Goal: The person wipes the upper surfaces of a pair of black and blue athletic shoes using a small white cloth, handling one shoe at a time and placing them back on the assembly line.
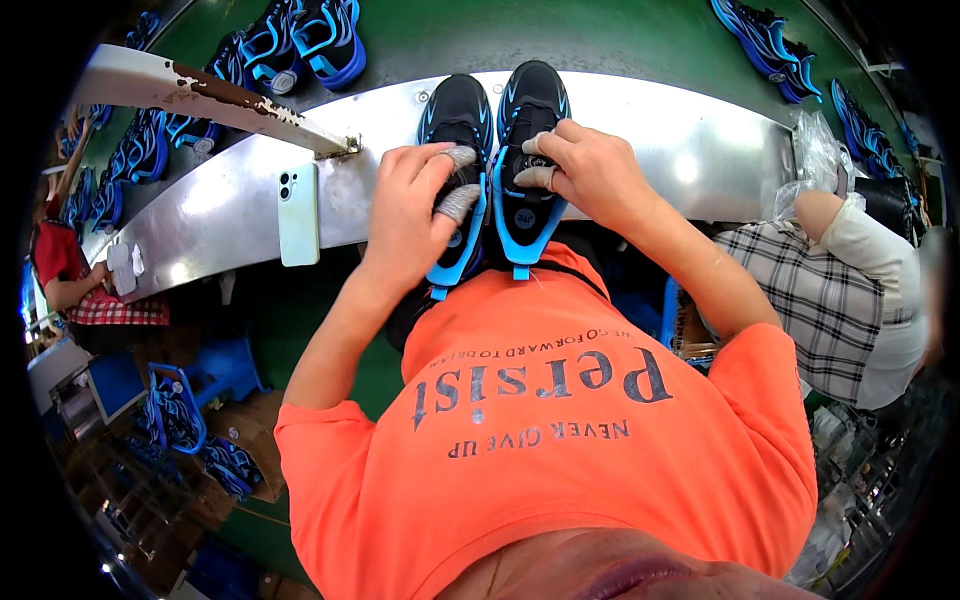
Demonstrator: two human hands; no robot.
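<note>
Two black sneakers with bright blue trim stand side by side, toes pointing away from me, on the metal ledge's near edge. Over the collar and tongue of the left sneaker [457, 117] lies my left hand [412, 205], its wrapped thumb and forefinger closed on the upper. My right hand [590, 172] grips the right sneaker [533, 90] at the tongue, thumb and forefinger bent around a small round dark part there. Pale wraps cover the thumb and forefinger tips of both hands. The heels, with blue pull tabs, rest close against my orange shirt.
A pale green phone [298, 215] lies on the metal ledge [660, 130] beside a chipped white post [215, 95]. More blue-black sneakers [330, 45] stand on the green belt [560, 35] beyond. A person in plaid cloth [810, 300] sits at right; another in red [60, 255] at left.
</note>
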